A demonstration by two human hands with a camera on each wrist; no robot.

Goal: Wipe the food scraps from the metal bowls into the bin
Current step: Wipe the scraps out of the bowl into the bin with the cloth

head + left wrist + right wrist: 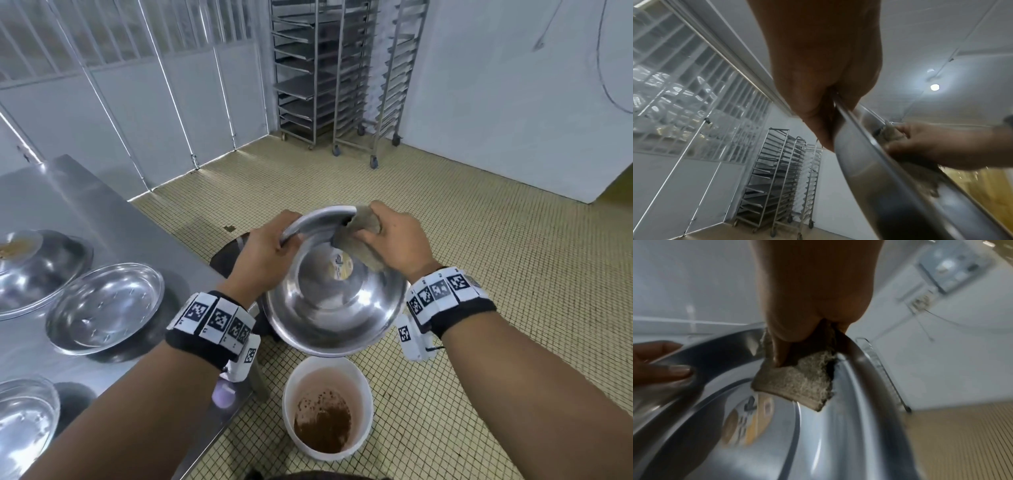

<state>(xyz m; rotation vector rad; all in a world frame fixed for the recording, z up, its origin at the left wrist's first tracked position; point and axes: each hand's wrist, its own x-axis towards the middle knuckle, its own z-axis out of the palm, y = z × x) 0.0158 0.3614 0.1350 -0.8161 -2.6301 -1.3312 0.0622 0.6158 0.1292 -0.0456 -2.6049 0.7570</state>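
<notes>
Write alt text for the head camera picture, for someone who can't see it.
Two hands hold a shiny round metal bowl tilted above a white plastic bin of brown scraps: the left hand grips its rim, the right hand presses a grey-brown scouring pad inside. More metal bowls sit on a steel table at left.

Bowl [337,301] held tilted above the bin [327,407], which sits on the floor [479,274] just right of the table [85,212]. Left hand [265,255] on bowl's far-left rim, right hand [399,240] with sponge [364,236] at far-right rim. Three more bowls on the table: [106,306], [37,267], [24,421]; racks [342,75] behind, against the wall.
</notes>
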